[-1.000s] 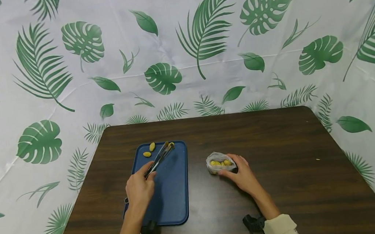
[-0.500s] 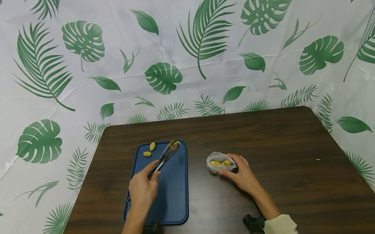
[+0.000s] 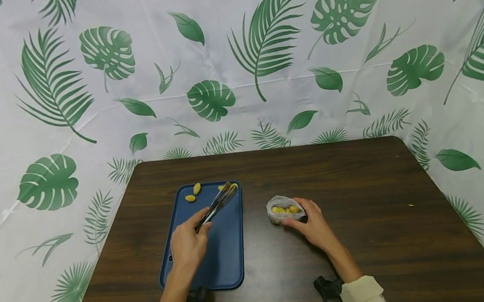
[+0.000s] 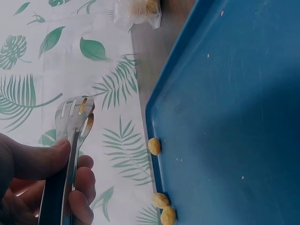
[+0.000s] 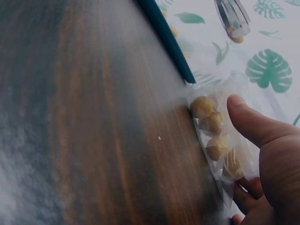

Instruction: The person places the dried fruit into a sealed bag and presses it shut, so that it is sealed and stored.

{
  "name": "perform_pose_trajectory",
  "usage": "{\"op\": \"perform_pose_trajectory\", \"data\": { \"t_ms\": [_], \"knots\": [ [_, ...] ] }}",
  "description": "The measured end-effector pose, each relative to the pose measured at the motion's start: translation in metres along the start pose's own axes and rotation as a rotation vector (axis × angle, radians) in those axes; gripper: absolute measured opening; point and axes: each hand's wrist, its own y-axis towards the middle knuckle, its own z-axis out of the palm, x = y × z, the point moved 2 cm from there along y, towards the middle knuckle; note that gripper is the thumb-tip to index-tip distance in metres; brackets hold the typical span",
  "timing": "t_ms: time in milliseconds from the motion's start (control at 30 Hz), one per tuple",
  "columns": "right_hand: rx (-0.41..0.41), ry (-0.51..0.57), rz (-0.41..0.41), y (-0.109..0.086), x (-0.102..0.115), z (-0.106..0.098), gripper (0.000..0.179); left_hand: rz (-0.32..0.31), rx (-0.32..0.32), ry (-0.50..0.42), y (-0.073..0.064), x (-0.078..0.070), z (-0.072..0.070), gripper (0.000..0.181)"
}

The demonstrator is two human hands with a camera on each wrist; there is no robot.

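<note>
My left hand (image 3: pixel 187 245) grips metal tongs (image 3: pixel 216 207) over the blue tray (image 3: pixel 222 259). Between the tips of the tongs sits a small yellow-brown oval piece (image 5: pixel 238 39), nut-like in look. Three similar pieces lie along the tray's far end; one piece (image 3: pixel 197 188) is at the far left, another (image 3: pixel 220 187) partly behind the tongs. To the right of the tray, a clear plastic bag (image 3: pixel 273 205) stands on the table with its mouth spread, several more pieces (image 5: pixel 216 147) inside. My right hand (image 3: pixel 314 226) holds the bag's right side, thumb in front and fingers behind.
The dark wooden table (image 3: pixel 372 235) runs past the tray and the bag. Tiny crumbs (image 4: pixel 243 177) dot the tray, and a small pale scrap (image 3: pixel 411 205) lies on the table at right. A leaf-printed cloth (image 3: pixel 236 75) hangs behind.
My left hand has moved the tongs to the right along the tray's far end. A piece once covered by them now shows on the tray. My right hand and the bag stay in place.
</note>
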Motion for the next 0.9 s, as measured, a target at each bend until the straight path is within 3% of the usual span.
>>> {"op": "perform_pose_trajectory", "data": {
  "t_ms": [333,633,900],
  "knots": [
    [0.002,-0.016,0.010,0.000,-0.001,0.000,0.075,0.035,-0.013,0.000,-0.002,-0.005,0.007,0.039],
    [-0.002,-0.011,0.005,0.001,-0.002,0.000,0.074,0.021,0.020,-0.028,-0.004,-0.012,0.011,0.038],
    [-0.002,-0.010,0.010,0.001,-0.002,0.000,0.074,0.061,0.028,-0.066,-0.007,-0.018,0.015,0.038]
  ]
}}
